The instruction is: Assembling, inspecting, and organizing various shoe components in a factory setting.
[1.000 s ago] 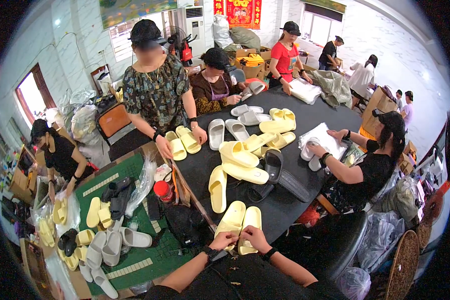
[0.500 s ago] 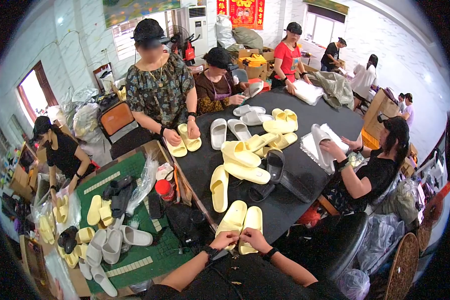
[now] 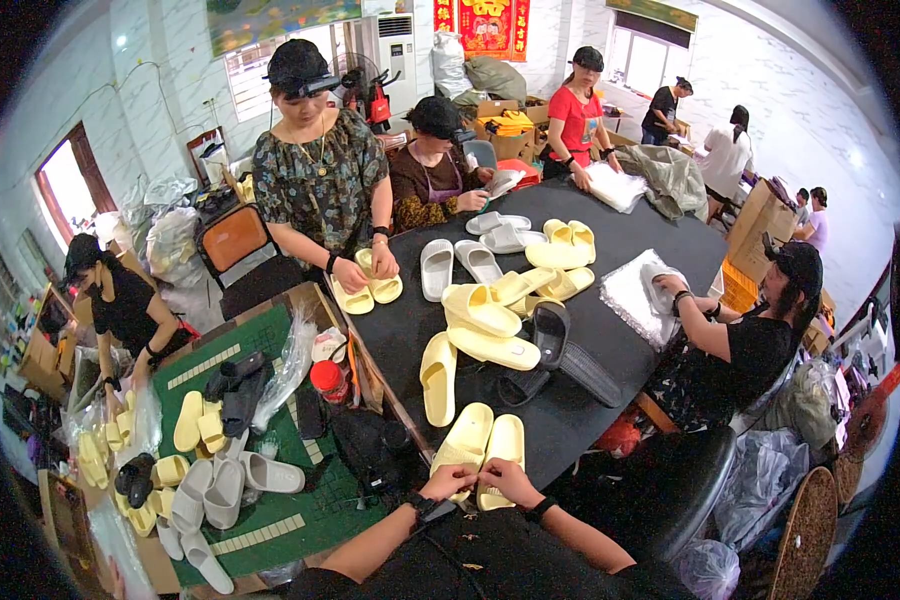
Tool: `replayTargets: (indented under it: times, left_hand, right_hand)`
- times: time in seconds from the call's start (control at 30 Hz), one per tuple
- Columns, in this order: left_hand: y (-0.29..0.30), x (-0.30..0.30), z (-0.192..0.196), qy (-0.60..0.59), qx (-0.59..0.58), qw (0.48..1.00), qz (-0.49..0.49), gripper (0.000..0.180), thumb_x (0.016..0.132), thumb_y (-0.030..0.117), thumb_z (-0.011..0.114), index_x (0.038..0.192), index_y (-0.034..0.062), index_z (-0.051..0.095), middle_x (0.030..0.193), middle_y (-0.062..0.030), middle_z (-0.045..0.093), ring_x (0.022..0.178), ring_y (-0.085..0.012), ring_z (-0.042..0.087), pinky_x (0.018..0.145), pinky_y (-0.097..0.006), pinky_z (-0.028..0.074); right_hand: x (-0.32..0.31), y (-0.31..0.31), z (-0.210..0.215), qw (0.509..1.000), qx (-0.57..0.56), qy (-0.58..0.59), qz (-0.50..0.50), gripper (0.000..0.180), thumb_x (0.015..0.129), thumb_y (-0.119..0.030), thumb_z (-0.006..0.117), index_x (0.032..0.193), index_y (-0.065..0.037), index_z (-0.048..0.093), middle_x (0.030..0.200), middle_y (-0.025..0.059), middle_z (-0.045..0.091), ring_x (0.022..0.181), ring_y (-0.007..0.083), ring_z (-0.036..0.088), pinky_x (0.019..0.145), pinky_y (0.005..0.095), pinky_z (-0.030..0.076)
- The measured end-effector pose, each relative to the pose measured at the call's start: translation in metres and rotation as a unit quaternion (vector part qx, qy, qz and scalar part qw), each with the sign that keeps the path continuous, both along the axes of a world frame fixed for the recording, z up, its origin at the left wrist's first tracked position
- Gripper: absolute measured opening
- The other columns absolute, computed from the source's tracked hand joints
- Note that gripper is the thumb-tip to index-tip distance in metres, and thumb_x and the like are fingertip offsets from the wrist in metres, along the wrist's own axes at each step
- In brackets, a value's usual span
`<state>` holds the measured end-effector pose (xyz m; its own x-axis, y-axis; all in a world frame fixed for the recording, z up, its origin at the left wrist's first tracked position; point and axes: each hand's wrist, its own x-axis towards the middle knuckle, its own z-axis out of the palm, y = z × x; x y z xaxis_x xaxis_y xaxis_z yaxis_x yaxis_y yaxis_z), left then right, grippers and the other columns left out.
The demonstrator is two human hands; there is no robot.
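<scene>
A pair of pale yellow slippers lies side by side at the near edge of the black table, the left slipper (image 3: 467, 437) close against the right slipper (image 3: 503, 450), toes pointing away from me. Over the left one's heel rests my left hand (image 3: 452, 481), and my right hand (image 3: 511, 482) is over the other heel. Both hands are closed, with fingertips pinched near the slippers' inner edges. Whatever is between the fingers is too small to make out. Just beyond lie another yellow slipper (image 3: 437, 380) and several more in a heap, with black slippers (image 3: 588, 375) beside them.
Left of the black table (image 3: 390, 345), a green mat (image 3: 350, 505) bears grey and yellow slippers and a red-lidded jar (image 3: 327, 377). Co-workers stand or sit around the tables. White plastic bags (image 3: 635, 305) lie at the right edge, near a black chair (image 3: 685, 490).
My hands and the pair beneath them have barely moved. The co-worker at right has lowered a grey slipper onto the white bags. The co-worker beyond the table has tilted a light slipper flatter.
</scene>
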<state>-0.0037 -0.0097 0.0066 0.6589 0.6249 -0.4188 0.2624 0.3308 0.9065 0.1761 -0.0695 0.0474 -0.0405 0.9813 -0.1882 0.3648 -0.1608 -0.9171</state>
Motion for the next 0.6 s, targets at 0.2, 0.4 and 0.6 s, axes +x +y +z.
replayTargets:
  times: [0.2,0.4,0.6]
  left_hand:
    - [-0.001,0.000,0.004,-0.030,-0.004,1.000,0.006,0.023,0.088,0.021,0.061,0.095,-0.0009,0.062,0.078,-0.0020,0.063,0.068,-0.0090,0.057,0.062,-0.023,0.045]
    - [0.000,-0.003,-0.024,-0.034,0.021,0.999,-0.005,0.022,0.088,0.022,0.060,0.095,0.0015,0.063,0.077,-0.0005,0.062,0.067,-0.0069,0.055,0.058,-0.021,0.042]
    - [0.001,-0.001,-0.013,-0.009,0.009,1.000,-0.020,0.019,0.089,0.016,0.058,0.097,-0.0003,0.064,0.079,-0.0007,0.062,0.070,-0.0079,0.055,0.064,-0.023,0.045]
  right_hand:
    - [0.003,-0.001,0.004,1.000,0.004,0.003,-0.027,0.017,0.083,-0.016,0.062,0.087,0.001,0.060,0.074,0.0052,0.062,0.068,0.0101,0.057,0.062,0.0261,0.047]
    - [-0.003,0.000,-0.008,0.999,0.013,-0.033,-0.007,0.022,0.084,-0.021,0.062,0.086,0.000,0.060,0.069,0.0091,0.062,0.061,0.0142,0.057,0.057,0.0291,0.046]
    - [-0.001,0.000,-0.014,1.000,-0.009,-0.006,-0.019,0.026,0.084,-0.026,0.063,0.084,0.000,0.061,0.068,0.0079,0.061,0.060,0.0122,0.055,0.057,0.0282,0.045]
